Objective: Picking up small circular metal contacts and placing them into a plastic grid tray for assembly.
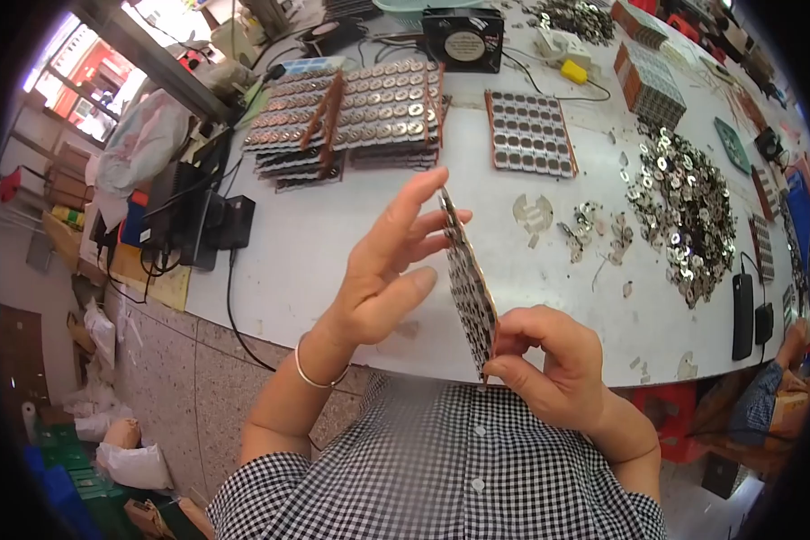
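Note:
A thin board panel [466,283] covered with rows of small dark parts stands tilted on edge in front of my chest, seen almost edge-on. My right hand [553,364] pinches its lower near corner between thumb and fingers. My left hand [382,265] has its fingers stretched out and its thumb apart; the fingertips reach the panel's upper edge, some passing behind it. A light bangle circles my left wrist. Beyond my hands, a similar panel [531,133] with rows of dark round parts lies flat on the white table [333,243].
Stacked panels of round metal parts [382,103] stand at the back left, near a black square fan [463,40]. A heap of loose metal pieces [684,216] lies at the right, with another panel stack [650,85] behind. Black adapters and cables [234,220] line the left edge.

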`<state>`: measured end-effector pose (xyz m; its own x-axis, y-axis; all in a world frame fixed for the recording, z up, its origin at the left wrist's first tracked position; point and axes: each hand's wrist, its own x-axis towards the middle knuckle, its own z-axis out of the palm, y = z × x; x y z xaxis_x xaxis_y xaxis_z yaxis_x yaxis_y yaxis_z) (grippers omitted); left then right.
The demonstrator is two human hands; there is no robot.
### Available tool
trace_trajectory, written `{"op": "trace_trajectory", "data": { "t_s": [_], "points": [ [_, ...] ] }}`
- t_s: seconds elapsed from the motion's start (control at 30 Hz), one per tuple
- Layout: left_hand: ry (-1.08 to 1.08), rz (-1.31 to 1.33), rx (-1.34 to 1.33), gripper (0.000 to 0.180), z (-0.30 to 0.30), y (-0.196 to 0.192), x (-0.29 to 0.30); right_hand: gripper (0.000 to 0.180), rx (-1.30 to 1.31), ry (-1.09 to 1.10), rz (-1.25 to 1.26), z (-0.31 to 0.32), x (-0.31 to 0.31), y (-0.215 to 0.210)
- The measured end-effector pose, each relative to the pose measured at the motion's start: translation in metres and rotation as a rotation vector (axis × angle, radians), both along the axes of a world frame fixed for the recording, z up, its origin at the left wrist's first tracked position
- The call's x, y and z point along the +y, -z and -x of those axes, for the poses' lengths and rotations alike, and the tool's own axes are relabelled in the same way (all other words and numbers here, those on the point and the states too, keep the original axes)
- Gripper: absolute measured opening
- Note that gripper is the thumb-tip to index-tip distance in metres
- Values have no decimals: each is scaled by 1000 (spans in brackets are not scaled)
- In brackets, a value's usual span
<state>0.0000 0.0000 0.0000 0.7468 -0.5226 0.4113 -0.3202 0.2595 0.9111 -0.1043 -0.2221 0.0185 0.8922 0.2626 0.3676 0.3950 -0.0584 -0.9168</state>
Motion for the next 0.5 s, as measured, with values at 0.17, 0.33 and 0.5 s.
{"op": "trace_trajectory", "data": {
  "t_s": [0.17,0.33,0.5],
  "points": [
    [0,20,28,85,-4,-4,1,38,-70,38,99,-8,1,-12],
    [6,23,-53,83,-17,-11,6,28,-187,96,244,-22,7,-27],
    [-124,78,-48,72,-55,-45,14,21,87,266,101,-95,0,-52]
  ]
}}
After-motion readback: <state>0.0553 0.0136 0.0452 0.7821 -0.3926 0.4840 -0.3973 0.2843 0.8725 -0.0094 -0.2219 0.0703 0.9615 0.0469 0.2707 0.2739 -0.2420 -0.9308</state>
